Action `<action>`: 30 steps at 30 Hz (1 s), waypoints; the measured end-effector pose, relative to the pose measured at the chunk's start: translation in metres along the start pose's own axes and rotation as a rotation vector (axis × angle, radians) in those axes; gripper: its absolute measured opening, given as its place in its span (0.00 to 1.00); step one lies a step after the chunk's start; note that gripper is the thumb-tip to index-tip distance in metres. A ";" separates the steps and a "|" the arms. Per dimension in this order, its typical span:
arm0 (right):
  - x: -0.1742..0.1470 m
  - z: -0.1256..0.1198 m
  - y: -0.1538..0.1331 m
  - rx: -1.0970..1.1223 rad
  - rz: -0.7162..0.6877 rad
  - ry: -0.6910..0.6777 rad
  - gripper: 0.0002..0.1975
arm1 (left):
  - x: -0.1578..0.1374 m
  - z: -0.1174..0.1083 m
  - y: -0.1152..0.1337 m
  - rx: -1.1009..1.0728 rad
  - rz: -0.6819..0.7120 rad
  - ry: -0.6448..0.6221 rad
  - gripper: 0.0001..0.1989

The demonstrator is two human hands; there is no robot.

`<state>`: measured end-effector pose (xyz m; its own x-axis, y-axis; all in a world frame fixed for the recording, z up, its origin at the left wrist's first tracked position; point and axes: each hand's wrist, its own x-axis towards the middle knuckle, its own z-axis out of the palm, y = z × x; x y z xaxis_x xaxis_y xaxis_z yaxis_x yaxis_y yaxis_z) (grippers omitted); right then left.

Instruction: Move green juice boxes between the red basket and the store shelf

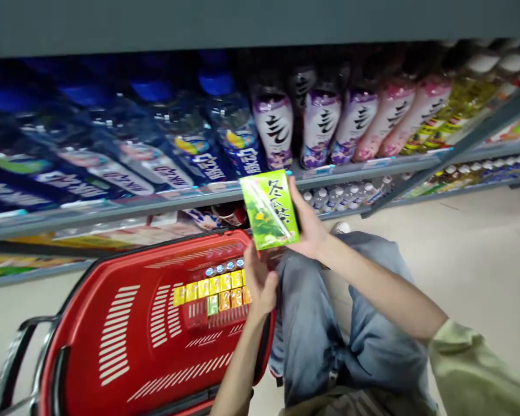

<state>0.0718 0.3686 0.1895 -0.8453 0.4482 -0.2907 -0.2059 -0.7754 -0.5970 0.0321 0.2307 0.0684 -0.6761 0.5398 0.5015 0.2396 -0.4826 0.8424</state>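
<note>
My right hand (308, 226) grips a green drink carton (268, 211) by its right side, in front of the shelf's edge. The carton's front carries dark lettering and a white straw runs slantwise across it. Just below, my left hand (260, 283) is over the right end of a red shopping basket (84, 306). Its thumb stands apart from the fingers, and the fingertips reach the carton's lower left corner; whether they touch it I cannot tell. Inside the basket lie yellow cartons (203, 287), orange cartons (236, 299), a small green carton (212, 304) and blue-topped bottles (219, 270).
Large blue-capped bottles (190, 144) fill the shelf's left part. Purple-and-white bottles (323, 124), pink bottles (390, 118) and yellow bottles (446, 127) stand to the right. Small bottles (338, 197) sit lower. The basket's handle (15, 358) juts left. My knees are beside the basket.
</note>
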 end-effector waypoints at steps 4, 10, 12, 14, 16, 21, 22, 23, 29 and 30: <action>-0.011 0.005 0.008 0.023 0.065 0.033 0.30 | -0.006 0.003 0.009 0.110 0.062 -0.005 0.32; -0.013 0.008 0.036 -0.023 0.100 0.132 0.25 | 0.001 -0.014 0.012 0.315 0.093 0.028 0.28; -0.013 0.010 0.041 -0.043 0.111 0.147 0.25 | 0.000 -0.016 0.011 0.392 0.116 0.024 0.28; -0.015 0.011 0.043 -0.069 0.130 0.151 0.25 | -0.002 -0.016 0.010 0.461 0.174 0.044 0.29; -0.017 0.014 0.044 -0.105 0.135 0.157 0.25 | -0.002 -0.015 0.010 0.514 0.229 0.083 0.31; -0.023 0.019 0.042 -0.229 0.108 0.272 0.27 | -0.001 -0.012 0.009 0.582 0.328 0.085 0.33; -0.023 0.020 0.042 -0.240 0.114 0.306 0.27 | -0.002 -0.011 0.009 0.577 0.332 0.051 0.32; -0.023 0.021 0.042 -0.240 0.116 0.341 0.27 | -0.003 -0.011 0.008 0.569 0.325 0.015 0.30; -0.023 0.019 0.040 -0.199 0.037 0.432 0.30 | -0.012 -0.007 -0.002 0.494 0.134 0.095 0.31; -0.023 0.017 0.039 -0.205 0.052 0.414 0.29 | -0.012 -0.008 -0.003 0.461 0.050 0.154 0.29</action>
<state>0.0745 0.3200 0.1856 -0.5756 0.5833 -0.5730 -0.0320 -0.7163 -0.6970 0.0341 0.2200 0.0577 -0.7427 0.3987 0.5381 0.5346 -0.1308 0.8349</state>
